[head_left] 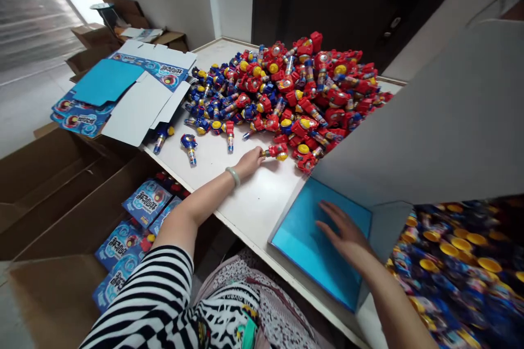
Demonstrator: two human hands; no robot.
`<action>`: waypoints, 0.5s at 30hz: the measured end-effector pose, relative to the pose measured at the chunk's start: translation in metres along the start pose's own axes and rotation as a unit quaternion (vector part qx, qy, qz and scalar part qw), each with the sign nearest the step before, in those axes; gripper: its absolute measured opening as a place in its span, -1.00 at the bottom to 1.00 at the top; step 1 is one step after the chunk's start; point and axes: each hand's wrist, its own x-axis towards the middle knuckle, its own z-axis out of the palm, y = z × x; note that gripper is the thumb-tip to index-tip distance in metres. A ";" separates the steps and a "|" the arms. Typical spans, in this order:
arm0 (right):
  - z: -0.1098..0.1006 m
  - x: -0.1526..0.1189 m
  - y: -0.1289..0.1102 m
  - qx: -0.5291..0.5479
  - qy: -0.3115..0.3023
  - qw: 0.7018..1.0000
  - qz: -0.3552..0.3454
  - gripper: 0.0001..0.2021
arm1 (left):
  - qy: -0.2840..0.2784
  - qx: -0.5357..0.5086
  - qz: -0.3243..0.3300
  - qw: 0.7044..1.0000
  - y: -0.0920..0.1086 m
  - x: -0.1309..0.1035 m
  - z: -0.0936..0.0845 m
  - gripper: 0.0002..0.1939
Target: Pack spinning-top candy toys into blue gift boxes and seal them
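My left hand (250, 163), with a pale green bangle at the wrist, is closed round the tube end of a red toy (278, 150) just above the white table. Over the blue inside of a shallow open box (303, 234) hovers my right hand (341, 229), its fingers apart and nothing between them. Behind my left hand rises a large heap of red toys (303, 92), with blue toys (216, 90) at its left side. A few blue toys (189, 147) lie singly near the table's left part.
Flat printed cartons (139, 98) are stacked on the table's left end. Below them, a big cardboard box (57, 283) holds printed boxes (147, 202). At the right, many blue and yellow items (458, 262) lie beyond the raised white panel (429, 120). A dark door stands behind.
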 end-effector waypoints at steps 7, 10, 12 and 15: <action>0.000 0.060 -0.083 0.324 0.244 0.913 -0.052 -0.04 | -0.015 -0.360 0.226 0.905 0.071 -0.077 0.007 -0.68; -0.012 0.065 -0.091 0.258 0.341 0.901 -0.070 -0.16 | -0.014 -0.295 0.295 0.909 0.091 -0.083 0.003 -0.61; -0.030 0.053 -0.075 0.186 0.412 0.889 -0.077 -0.26 | 0.039 -0.271 0.270 0.923 0.074 -0.069 -0.013 -0.54; -0.050 0.032 -0.039 0.122 0.473 0.870 -0.066 -0.29 | 0.232 -0.256 0.141 0.928 0.020 -0.029 -0.044 -0.56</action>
